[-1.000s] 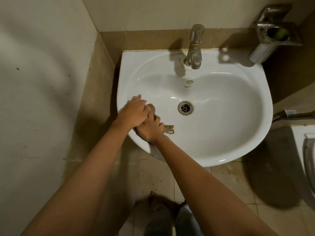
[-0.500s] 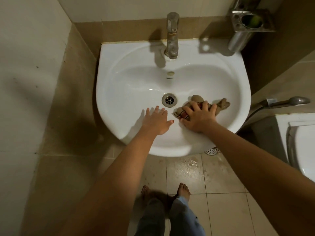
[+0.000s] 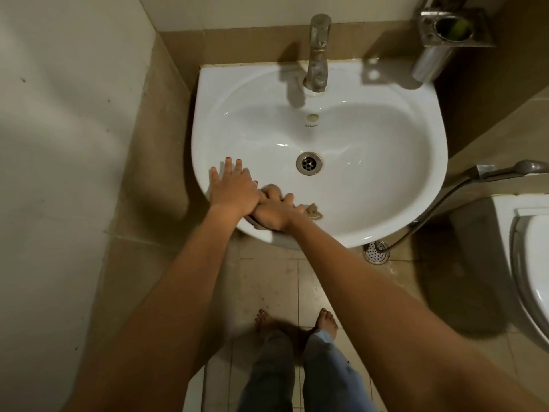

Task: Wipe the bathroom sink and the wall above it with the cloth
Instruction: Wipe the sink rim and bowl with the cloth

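The white sink (image 3: 386, 162) hangs on the tiled wall (image 3: 237, 13), with a metal tap (image 3: 318, 52) at its back and a drain (image 3: 309, 163) in the bowl. My right hand (image 3: 276, 211) presses a brownish cloth (image 3: 313, 210) onto the front left slope of the bowl, its fingers spread over the cloth. Most of the cloth is hidden under that hand. My left hand (image 3: 233, 188) lies flat on the sink's left rim with straight fingers, overlapping the right hand.
A metal holder (image 3: 445, 31) is fixed to the wall at upper right. A spray hose (image 3: 505, 169) hangs right of the sink, beside a toilet (image 3: 531, 263). A floor drain (image 3: 375, 252) and my bare feet (image 3: 297, 322) are on the tiles below.
My right hand has swept the cloth from the right of the drain to the front left of the bowl. My left hand moved left to the rim.
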Tool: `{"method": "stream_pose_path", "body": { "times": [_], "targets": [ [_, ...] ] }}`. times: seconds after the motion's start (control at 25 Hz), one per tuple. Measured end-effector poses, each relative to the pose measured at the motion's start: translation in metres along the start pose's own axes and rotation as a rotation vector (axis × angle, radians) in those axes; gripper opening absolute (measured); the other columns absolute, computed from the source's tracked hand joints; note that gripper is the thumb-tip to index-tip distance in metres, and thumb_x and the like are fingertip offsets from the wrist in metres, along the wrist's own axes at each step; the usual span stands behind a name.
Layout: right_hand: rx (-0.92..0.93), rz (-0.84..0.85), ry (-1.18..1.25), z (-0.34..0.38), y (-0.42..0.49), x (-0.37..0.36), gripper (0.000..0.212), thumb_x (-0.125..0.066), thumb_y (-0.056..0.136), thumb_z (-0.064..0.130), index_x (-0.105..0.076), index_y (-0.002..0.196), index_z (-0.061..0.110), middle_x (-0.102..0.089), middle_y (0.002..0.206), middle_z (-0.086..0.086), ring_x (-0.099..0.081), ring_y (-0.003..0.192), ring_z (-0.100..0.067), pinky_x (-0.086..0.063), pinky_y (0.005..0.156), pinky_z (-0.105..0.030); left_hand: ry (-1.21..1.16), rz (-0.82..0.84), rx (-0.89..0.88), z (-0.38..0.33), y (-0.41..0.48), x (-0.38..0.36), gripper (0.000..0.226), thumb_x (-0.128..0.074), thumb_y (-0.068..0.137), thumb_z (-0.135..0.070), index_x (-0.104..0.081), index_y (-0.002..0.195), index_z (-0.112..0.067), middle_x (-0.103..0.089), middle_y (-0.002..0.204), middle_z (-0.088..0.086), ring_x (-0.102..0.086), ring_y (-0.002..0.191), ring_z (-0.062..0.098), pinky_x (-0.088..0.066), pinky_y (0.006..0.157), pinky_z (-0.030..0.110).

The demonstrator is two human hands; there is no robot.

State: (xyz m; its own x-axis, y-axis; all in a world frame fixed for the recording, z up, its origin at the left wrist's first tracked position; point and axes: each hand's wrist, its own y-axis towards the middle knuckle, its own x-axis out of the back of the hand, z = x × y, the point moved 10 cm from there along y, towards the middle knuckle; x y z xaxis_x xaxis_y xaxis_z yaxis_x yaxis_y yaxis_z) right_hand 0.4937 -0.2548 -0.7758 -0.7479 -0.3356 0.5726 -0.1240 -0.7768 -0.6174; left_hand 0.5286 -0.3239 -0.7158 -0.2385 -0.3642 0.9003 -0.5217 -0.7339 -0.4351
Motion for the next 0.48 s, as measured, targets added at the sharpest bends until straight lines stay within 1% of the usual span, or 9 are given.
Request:
{"method": "stream_pose_path", "body": {
  "times": [0.04,0.12,0.2,0.28,0.36,0.44,0.48],
  "targets": [
    [0.046,0.008,0.036,0.012,-0.001,-0.003,0.072,-0.034,0.084,0.064,-0.007,0.147,0.039,-0.003,0.157,0.005,0.001,0.139,-0.045,-0.002,0.105,-0.069,-0.029,-0.001,0.009,0.005,-0.002,0.003,0.049,-0.023,0.101,-0.030,-0.022,0.146,-0.012,-0.004,0.159,0.004,0.007,0.146,0.025,0.003,0.117,0.050],
    [0.138,0.030,0.022,0.023,-0.010,-0.004,0.072,-0.036,0.086,0.063,-0.009,0.148,0.037,-0.003,0.157,0.004,-0.002,0.139,-0.045,-0.006,0.107,-0.067,-0.069,0.031,-0.010,0.006,-0.009,0.003,0.050,-0.022,0.100,-0.033,-0.021,0.147,-0.016,-0.004,0.159,0.002,0.009,0.146,0.023,0.006,0.116,0.050],
    [0.192,0.054,-0.041,0.014,-0.022,-0.002,0.075,-0.040,0.085,0.063,-0.009,0.148,0.038,-0.004,0.157,0.003,-0.006,0.139,-0.044,-0.010,0.108,-0.062,-0.075,0.070,-0.060,-0.004,-0.017,-0.004,0.050,-0.020,0.100,-0.036,-0.021,0.147,-0.018,-0.004,0.159,0.000,0.010,0.146,0.022,0.008,0.116,0.049],
    [0.225,0.093,-0.125,-0.006,-0.037,0.004,0.081,-0.048,0.082,0.064,-0.009,0.147,0.038,-0.008,0.157,0.002,-0.013,0.135,-0.043,-0.016,0.104,-0.058,-0.080,0.093,-0.090,-0.022,-0.023,-0.012,0.052,-0.020,0.100,-0.038,-0.020,0.148,-0.018,-0.004,0.159,0.000,0.010,0.146,0.022,0.009,0.115,0.049],
    [0.267,0.144,-0.236,-0.031,-0.050,0.016,0.079,-0.057,0.079,0.063,-0.020,0.144,0.037,-0.018,0.152,0.002,-0.023,0.129,-0.040,-0.021,0.101,-0.054,-0.108,0.128,-0.102,-0.040,-0.023,-0.020,0.053,-0.022,0.100,-0.039,-0.020,0.148,-0.017,-0.004,0.159,0.001,0.009,0.146,0.023,0.008,0.115,0.049],
    [0.268,0.212,-0.323,-0.065,-0.063,0.036,0.073,-0.062,0.075,0.064,-0.032,0.137,0.039,-0.028,0.144,0.002,-0.028,0.125,-0.035,-0.022,0.105,-0.051,-0.136,0.165,-0.114,-0.061,-0.019,-0.027,0.053,-0.023,0.100,-0.039,-0.021,0.147,-0.015,-0.005,0.159,0.003,0.008,0.146,0.024,0.006,0.115,0.049],
    [0.240,0.242,-0.354,-0.084,-0.068,0.047,0.074,-0.063,0.073,0.066,-0.035,0.136,0.040,-0.031,0.142,0.003,-0.028,0.124,-0.033,-0.023,0.106,-0.053,-0.155,0.179,-0.119,-0.071,-0.018,-0.030,0.053,-0.023,0.100,-0.038,-0.021,0.147,-0.014,-0.006,0.159,0.003,0.007,0.146,0.025,0.005,0.115,0.049]
  ]
}}
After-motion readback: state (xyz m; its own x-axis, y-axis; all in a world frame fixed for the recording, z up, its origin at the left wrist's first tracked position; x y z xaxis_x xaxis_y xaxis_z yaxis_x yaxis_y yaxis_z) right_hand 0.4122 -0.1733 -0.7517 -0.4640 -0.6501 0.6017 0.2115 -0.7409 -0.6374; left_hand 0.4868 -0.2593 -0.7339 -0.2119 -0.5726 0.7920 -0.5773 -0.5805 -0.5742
